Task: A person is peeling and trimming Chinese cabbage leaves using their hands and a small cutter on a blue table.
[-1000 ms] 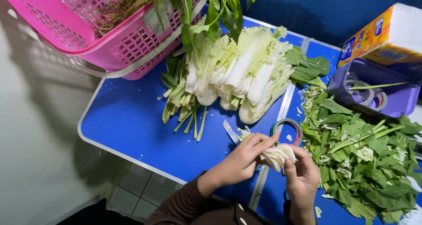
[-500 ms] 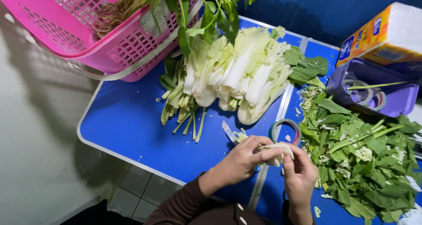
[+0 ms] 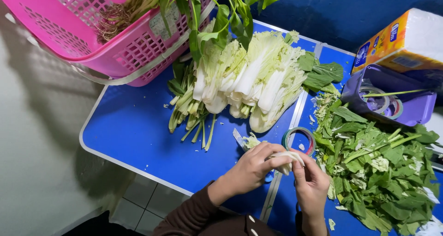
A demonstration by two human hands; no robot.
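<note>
Pink basket (image 3: 138, 56) holds rooted greens (image 3: 138, 5); left hand (image 3: 251, 169) and right hand (image 3: 311, 185) pinch a cabbage leaf (image 3: 288, 160).

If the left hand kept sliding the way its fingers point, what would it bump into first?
The left hand points rightward, its fingers on a pale vegetable piece that the right hand also holds. Past that, it would probably meet the pile of green leaves, though depth is hard to judge.

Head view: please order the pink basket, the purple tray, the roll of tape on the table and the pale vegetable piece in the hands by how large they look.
1. pink basket, though cut off by the frame edge
2. purple tray
3. roll of tape
4. pale vegetable piece, partly hidden by the fingers, so only roughly judged
</note>
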